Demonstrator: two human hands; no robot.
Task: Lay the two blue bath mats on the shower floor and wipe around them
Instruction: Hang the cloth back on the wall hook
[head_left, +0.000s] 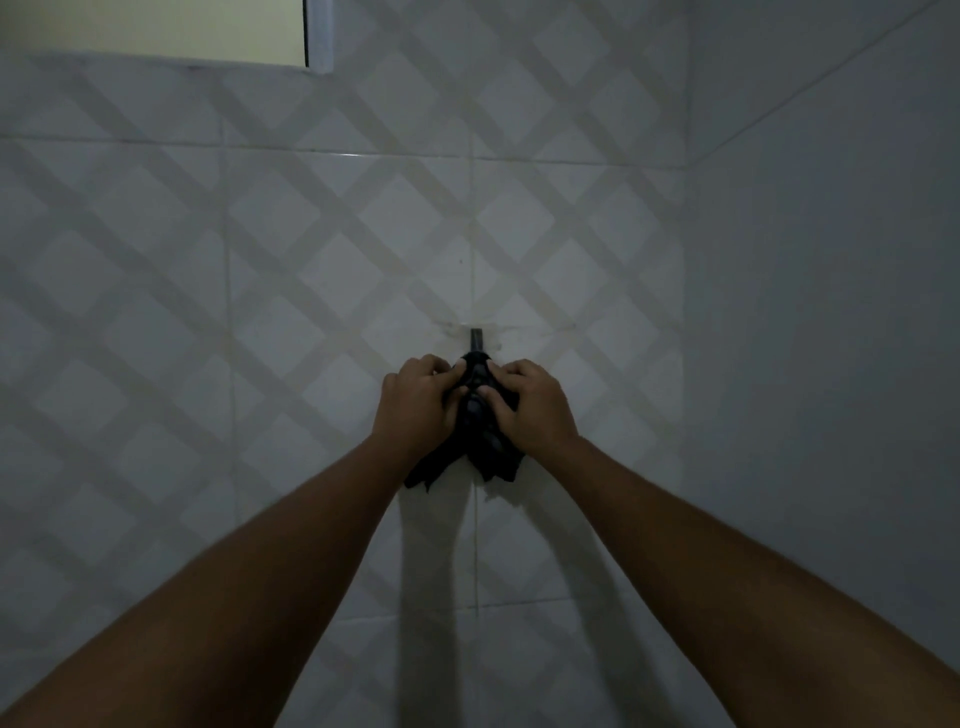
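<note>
A dark cloth hangs bunched against the tiled wall, just below a small dark hook. My left hand grips the cloth's left side with curled fingers. My right hand grips its right side, fingertips pressed into the fabric. Both arms reach straight out to the wall. The cloth's loose ends dangle below my hands. No blue bath mat and no shower floor is in view.
The wall is white tile with a pale diamond lattice pattern. A plain side wall meets it in a corner at the right. A window opening sits at the top left. The light is dim.
</note>
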